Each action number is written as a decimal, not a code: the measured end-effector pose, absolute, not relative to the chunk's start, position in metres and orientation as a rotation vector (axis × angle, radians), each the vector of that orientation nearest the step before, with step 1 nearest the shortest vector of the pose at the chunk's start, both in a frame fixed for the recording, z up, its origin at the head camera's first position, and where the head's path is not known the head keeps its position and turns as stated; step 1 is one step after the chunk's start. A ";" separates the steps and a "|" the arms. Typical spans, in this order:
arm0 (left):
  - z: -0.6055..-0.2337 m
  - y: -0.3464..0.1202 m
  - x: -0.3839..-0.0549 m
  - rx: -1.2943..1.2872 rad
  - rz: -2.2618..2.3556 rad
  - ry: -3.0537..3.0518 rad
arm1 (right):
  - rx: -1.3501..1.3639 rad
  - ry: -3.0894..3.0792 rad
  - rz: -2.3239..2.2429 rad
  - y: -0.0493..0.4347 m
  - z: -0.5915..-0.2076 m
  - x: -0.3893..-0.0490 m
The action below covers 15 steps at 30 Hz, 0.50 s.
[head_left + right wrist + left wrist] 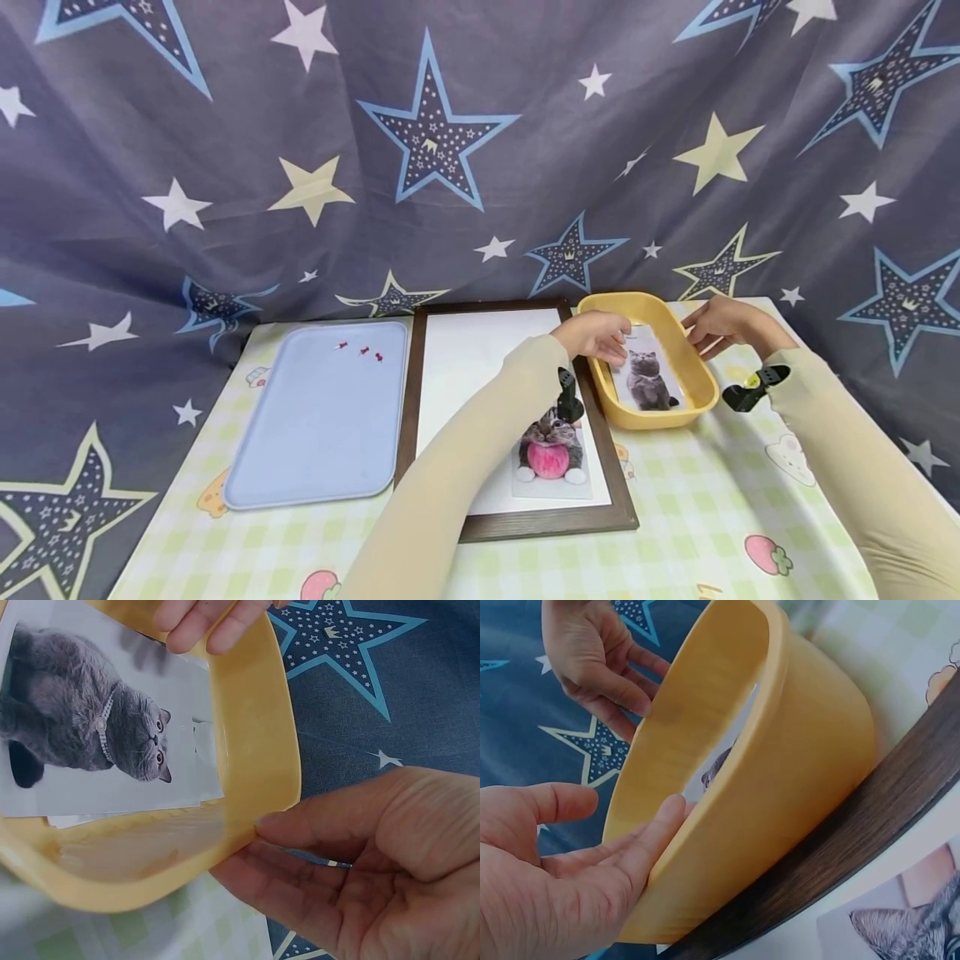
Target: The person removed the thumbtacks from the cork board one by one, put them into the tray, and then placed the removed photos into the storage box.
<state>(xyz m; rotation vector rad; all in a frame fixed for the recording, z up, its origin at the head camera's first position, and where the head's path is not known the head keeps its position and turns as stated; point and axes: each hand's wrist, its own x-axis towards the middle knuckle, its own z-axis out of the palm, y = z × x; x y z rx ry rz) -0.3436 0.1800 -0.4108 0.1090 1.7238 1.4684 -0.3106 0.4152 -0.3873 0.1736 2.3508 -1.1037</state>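
Observation:
A yellow plastic basin [701, 392] stands at the right of the table with cat photo cards inside. The top photo card [649, 379] shows a grey cat wearing a beaded collar [105, 724]. My left hand [598, 335] reaches over the basin's left rim, its fingers [656, 832] inside and the thumb apart from them. At the far right corner, my right hand [723, 323] pinches the basin's rim between thumb [300, 825] and fingers. Left of the basin lies a brown-framed whiteboard [465, 367], bearing a cat photo with a pink ball [551, 467], partly hidden by my left sleeve.
A pale blue tray [318, 417] lies at the left, with several red pushpins [364, 351] near its far edge. A green checked cloth [697, 500] covers the table. Behind it hangs a dark star-patterned curtain [480, 233]. The whiteboard's frame adjoins the basin's left side.

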 end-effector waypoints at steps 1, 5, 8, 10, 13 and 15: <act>-0.411 0.180 -0.344 0.115 1.460 1.724 | 0.173 2.351 -1.101 0.415 -0.387 -0.311; -0.410 0.178 -0.344 0.143 1.436 1.713 | 0.175 2.359 -1.098 0.414 -0.387 -0.311; -0.410 0.177 -0.344 0.150 1.433 1.715 | 0.165 2.367 -1.109 0.416 -0.388 -0.310; -0.409 0.176 -0.344 0.151 1.437 1.715 | 0.155 2.373 -1.109 0.417 -0.389 -0.311; -0.409 0.174 -0.343 0.175 1.430 1.713 | 0.155 2.373 -1.107 0.418 -0.389 -0.312; -0.409 0.173 -0.344 0.195 1.412 1.712 | 0.166 2.363 -1.097 0.417 -0.389 -0.312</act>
